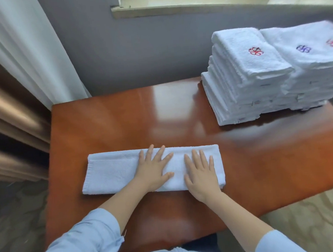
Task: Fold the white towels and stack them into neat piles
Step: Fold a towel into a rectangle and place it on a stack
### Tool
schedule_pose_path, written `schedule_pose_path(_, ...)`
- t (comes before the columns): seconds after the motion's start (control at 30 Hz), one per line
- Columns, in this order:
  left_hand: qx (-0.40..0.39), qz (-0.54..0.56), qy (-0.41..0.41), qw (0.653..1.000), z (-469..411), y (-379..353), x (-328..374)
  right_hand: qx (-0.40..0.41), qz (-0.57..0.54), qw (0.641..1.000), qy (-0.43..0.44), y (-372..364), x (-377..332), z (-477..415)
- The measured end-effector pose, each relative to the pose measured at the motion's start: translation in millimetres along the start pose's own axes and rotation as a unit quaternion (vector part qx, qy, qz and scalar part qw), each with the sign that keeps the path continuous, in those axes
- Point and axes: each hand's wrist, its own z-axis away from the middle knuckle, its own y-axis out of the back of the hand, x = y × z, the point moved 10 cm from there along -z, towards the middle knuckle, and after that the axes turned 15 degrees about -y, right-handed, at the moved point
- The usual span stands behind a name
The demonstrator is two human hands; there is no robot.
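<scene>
A white towel (pixel 110 173) lies folded into a long strip across the near middle of the glossy wooden table (pixel 122 117). My left hand (pixel 154 168) lies flat on the strip's middle, fingers spread. My right hand (pixel 201 175) lies flat beside it on the strip's right part, fingers straight. At the table's far right stand two tall piles of folded white towels: the nearer pile (pixel 242 78) has a red emblem on top, and the farther pile (pixel 312 66) has a blue and a red emblem on top.
A grey wall (pixel 137 49) with a window ledge (pixel 174 8) runs behind the table. White and brown curtains (pixel 12 76) hang at the left. Patterned carpet (pixel 313 214) lies around the table. My light blue sleeves show at the bottom.
</scene>
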Motion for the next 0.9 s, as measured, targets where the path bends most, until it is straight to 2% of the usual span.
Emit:
schedule_pose_path(0.07, -0.016, 0.029, 0.037, 0.999, 10.1, -1.8, -18.0, -0.004, -0.022, 1.000, 0.000, -3.0, -19.0, 11.5)
schedule_pose_path(0.23, -0.032, -0.002, 0.073, 0.997, 32.8, -3.9, -46.9, -0.039, -0.012, 0.999, -0.005, -26.2, -51.9, 24.9)
schedule_pose_path(0.53, 0.045, -0.075, 0.129, 0.988, 70.2, 11.5, -77.9, -0.110, 0.029, 0.988, 0.105, -16.1, -79.8, -11.5)
schedule_pose_path(0.6, 0.049, -0.050, 0.147, 0.987, 81.0, 11.9, -88.2, -0.128, 0.047, 0.982, 0.134, -12.5, -88.9, -17.0)
schedule_pose_path(0.73, 0.029, 0.067, 0.183, 0.980, 102.3, 0.0, -99.6, -0.133, 0.099, 0.967, 0.191, -5.4, -102.6, -21.0)
schedule_pose_path(0.9, -0.002, 0.165, 0.161, 0.973, 108.4, -18.3, -78.9, -0.040, 0.162, 0.952, 0.256, -4.8, -105.4, -5.9)
